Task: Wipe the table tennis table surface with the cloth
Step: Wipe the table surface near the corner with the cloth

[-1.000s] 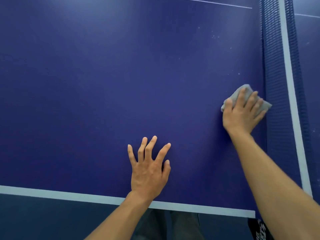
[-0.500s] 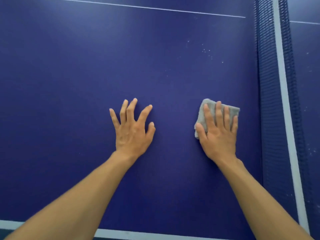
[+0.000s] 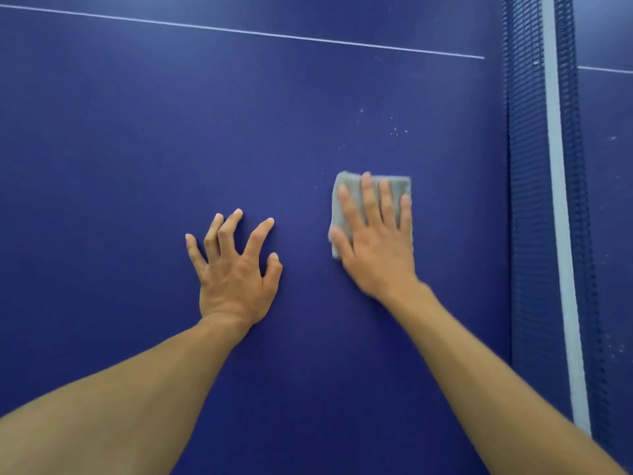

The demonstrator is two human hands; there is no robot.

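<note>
Head view: looks down over both bare forearms onto the blue table surface (image 3: pixel 137 149).
Left hand (image 3: pixel 236 269): nearest; holds nothing, fingers spread and arched, tips on the table, probably a brace.
Right hand (image 3: pixel 376 248): just beyond and to the right, well apart from the left; laid flat, straight fingers pressing down, not curled round anything.
Cloth (image 3: pixel 354 186): grey, folded into a small pad, lying on the table under the right hand's fingers and palm; its far and left edges show past the fingertips.
Handling, my read: light, soft, limp, no fragility. Likely to bunch or slide out on the smooth top unless the palm covers its middle; if lifted, pinch a folded edge.
Specks (image 3: pixel 395 130): pale dots just past the cloth, unwiped.
Net (image 3: pixel 527 200): along the right, white band on top; cloth near it, not touching.
White line (image 3: pixel 239 30): farthest, across the top.
</note>
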